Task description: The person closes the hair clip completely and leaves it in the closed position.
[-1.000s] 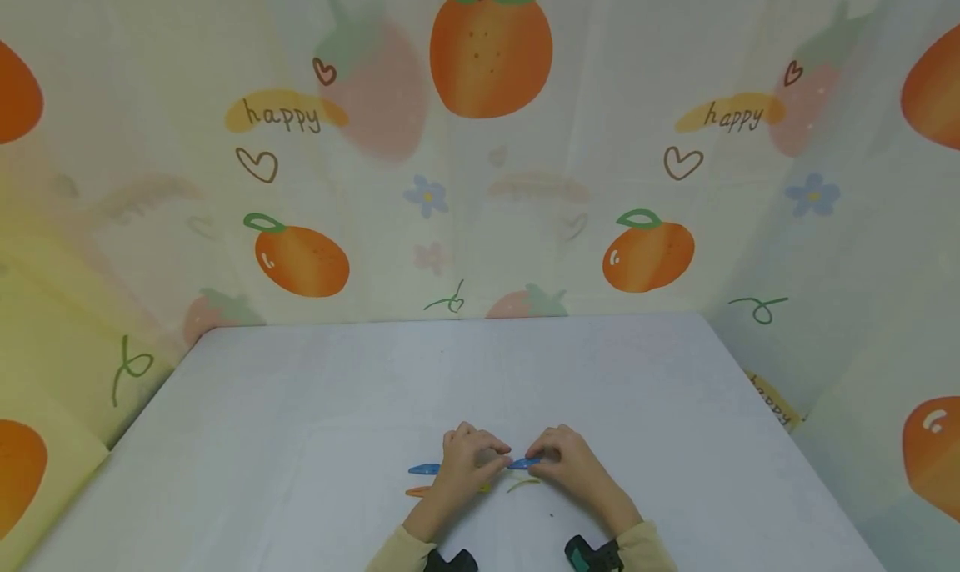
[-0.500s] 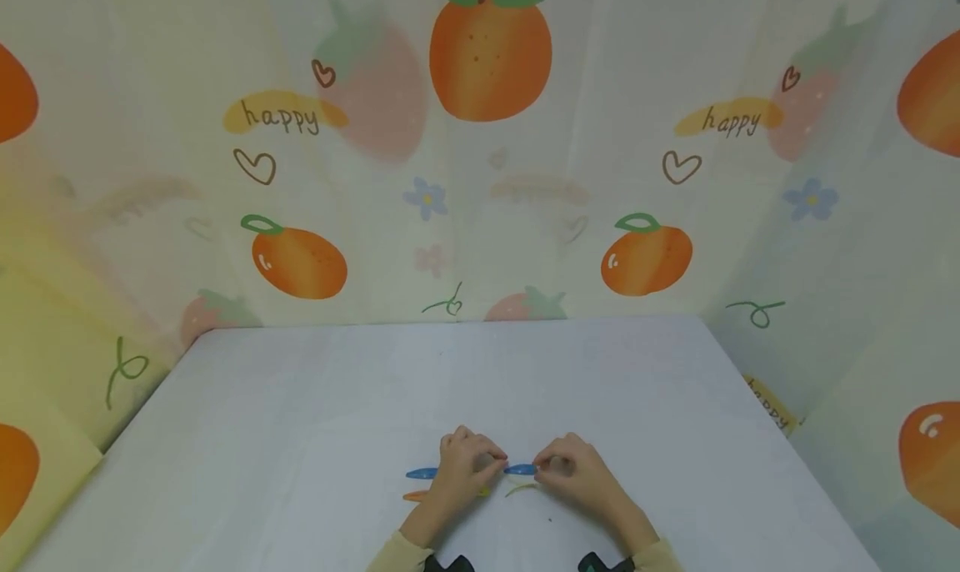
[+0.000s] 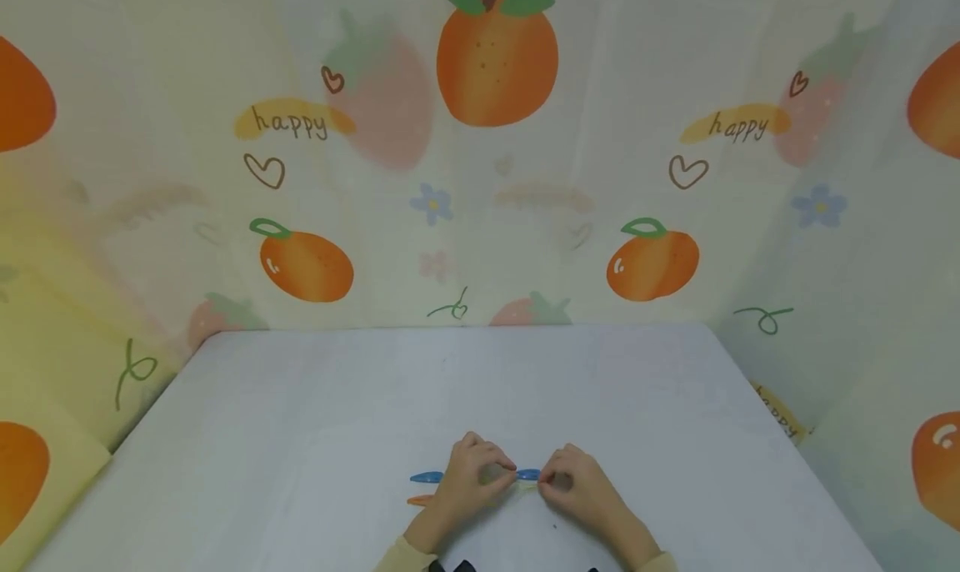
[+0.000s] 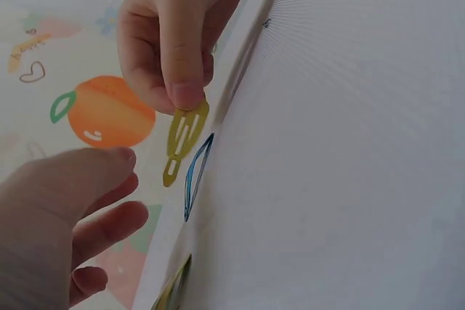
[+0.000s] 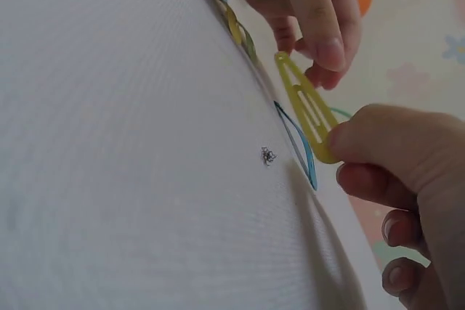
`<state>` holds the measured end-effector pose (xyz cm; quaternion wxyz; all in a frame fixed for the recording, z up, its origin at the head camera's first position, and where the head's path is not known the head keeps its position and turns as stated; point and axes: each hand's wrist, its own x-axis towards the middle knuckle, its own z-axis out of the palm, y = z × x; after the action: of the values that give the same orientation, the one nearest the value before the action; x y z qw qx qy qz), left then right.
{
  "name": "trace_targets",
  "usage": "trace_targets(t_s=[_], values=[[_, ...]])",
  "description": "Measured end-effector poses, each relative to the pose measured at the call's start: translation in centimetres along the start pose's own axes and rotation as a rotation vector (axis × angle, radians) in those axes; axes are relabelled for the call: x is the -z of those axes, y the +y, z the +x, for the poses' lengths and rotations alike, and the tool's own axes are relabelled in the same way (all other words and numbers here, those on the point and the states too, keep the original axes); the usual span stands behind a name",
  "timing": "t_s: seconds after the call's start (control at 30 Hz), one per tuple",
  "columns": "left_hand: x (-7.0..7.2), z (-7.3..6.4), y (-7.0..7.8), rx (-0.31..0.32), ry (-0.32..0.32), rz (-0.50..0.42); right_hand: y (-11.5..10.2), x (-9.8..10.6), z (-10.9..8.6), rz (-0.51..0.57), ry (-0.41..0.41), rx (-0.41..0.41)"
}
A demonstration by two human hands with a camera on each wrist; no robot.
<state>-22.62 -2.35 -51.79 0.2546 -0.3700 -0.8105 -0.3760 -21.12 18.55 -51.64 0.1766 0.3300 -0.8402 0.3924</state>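
My right hand (image 3: 585, 489) pinches a yellow snap hair clip (image 5: 309, 110) by its wide end, between thumb and forefinger. Its narrow tip points towards my left hand (image 3: 474, 479). In the left wrist view my left hand (image 4: 65, 208) has its thumb and fingers apart, with nothing between them. Its fingertips are close to the clip's tip; the right wrist view does not clearly show contact. A blue hair clip (image 3: 528, 474) lies on the table just beyond the held clip, between the two hands.
Another blue clip (image 3: 426, 477) and an orange clip (image 3: 420, 500) lie left of my left hand, partly covered by it. More yellow and green clips (image 5: 238, 30) show in the right wrist view. A dark speck (image 3: 554, 526) marks the white table (image 3: 337, 405). Fruit-printed cloth hangs behind.
My right fingertips have shifted right relative to the middle blue clip, showing more of it. My left hand has barely moved. The head view has tilted slightly upwards.
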Motion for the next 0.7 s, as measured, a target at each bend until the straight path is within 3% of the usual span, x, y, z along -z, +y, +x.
trace_targets(t_s=[0.13,0.3,0.43,0.7], values=[[0.05,0.25,0.03,-0.013,-0.059,-0.065,0.12,0.17,0.12,0.041,0.026,-0.028],[0.04,0.12,-0.02,0.009,-0.116,-0.124,-0.02,0.40,0.24,0.053,0.049,-0.002],[-0.11,-0.19,0.01,0.023,-0.118,-0.116,-0.24,0.43,0.11,0.037,0.059,0.011],[-0.05,-0.38,0.16,0.128,-0.124,-0.152,-0.16,0.26,0.07,0.044,0.052,0.001]])
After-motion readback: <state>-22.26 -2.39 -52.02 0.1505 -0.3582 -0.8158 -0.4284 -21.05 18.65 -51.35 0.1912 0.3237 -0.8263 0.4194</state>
